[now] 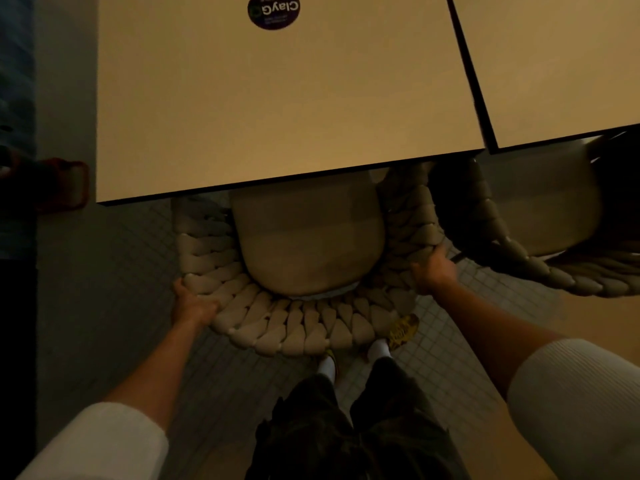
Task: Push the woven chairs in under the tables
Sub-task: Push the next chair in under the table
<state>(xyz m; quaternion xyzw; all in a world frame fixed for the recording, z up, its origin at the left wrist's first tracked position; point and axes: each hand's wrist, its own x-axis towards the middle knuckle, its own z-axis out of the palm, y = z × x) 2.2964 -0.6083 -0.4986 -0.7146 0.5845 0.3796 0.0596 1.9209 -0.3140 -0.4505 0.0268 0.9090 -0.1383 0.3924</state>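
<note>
A woven chair with a thick braided beige back and a pale seat cushion stands right below me, its front tucked under the edge of a beige square table. My left hand grips the left curve of the braided back. My right hand grips its right curve. A second woven chair stands to the right, its seat partly under a second table.
My legs in dark trousers and my feet stand just behind the chair on small grey floor tiles. A round dark sticker lies on the near table. A reddish object sits on the floor at the left by a dark wall.
</note>
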